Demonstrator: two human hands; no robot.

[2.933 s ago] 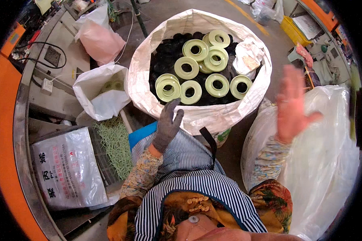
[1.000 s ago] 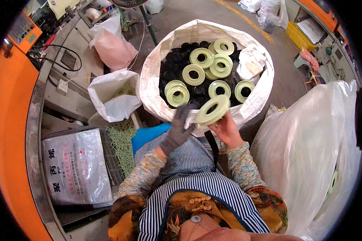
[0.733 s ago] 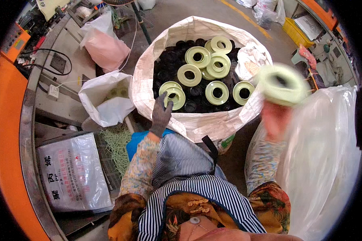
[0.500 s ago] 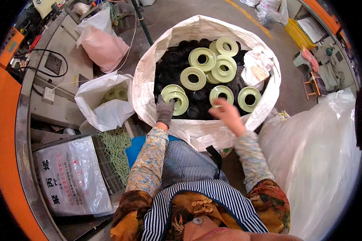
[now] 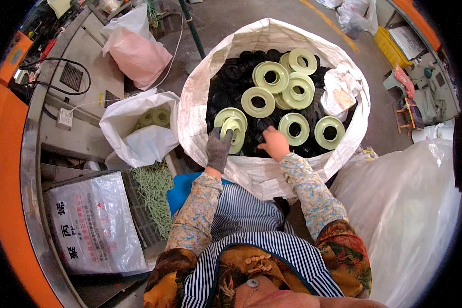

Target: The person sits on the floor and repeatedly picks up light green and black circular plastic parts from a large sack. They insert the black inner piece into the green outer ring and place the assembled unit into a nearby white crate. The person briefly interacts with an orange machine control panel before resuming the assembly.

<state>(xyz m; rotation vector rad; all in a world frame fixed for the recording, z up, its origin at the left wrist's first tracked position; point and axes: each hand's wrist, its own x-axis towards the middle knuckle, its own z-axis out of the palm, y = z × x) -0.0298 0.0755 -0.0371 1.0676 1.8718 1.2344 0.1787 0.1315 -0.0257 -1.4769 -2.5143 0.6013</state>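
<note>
Head view: my gloved left hand [image 5: 218,149] pinches a tilted pale green ring [image 5: 232,124] inside the white sack [image 5: 262,180], near its left rim. My bare right hand [image 5: 275,143], fingers curled, dips among black pieces [image 5: 264,123]; I can't tell whether it grips one. Two flat rings [image 5: 329,145] lie to its right, and floor [image 5: 292,10] stretches beyond the far rim.

Pale-green rings [image 5: 295,104], black parts [image 5: 254,136], white sack [image 5: 256,177], striped apron [image 5: 247,208]
</note>
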